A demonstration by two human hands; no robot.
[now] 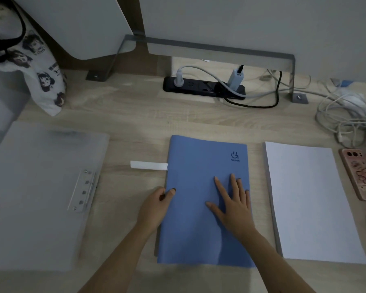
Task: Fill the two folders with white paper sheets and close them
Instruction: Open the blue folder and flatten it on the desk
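Note:
A blue folder (199,157) lies shut in the middle of the wooden desk (135,115). My left hand (156,205) grips its left spine edge, thumb on the cover and fingers curled at the edge. My right hand (232,203) rests flat on the cover with its fingers spread. A translucent white folder (34,187) lies to the left with a clear clip bar (82,190) showing on its right side. A stack of white paper sheets (311,199) sits to the right of the blue folder. A white paper strip (148,165) pokes out from the blue folder's left edge.
A black power strip (203,88) with plugs and cables sits at the back. Tangled white cables (344,117) lie at the far right. A phone in a pink case (360,173) lies right of the paper. A printed tote bag (40,72) stands at back left.

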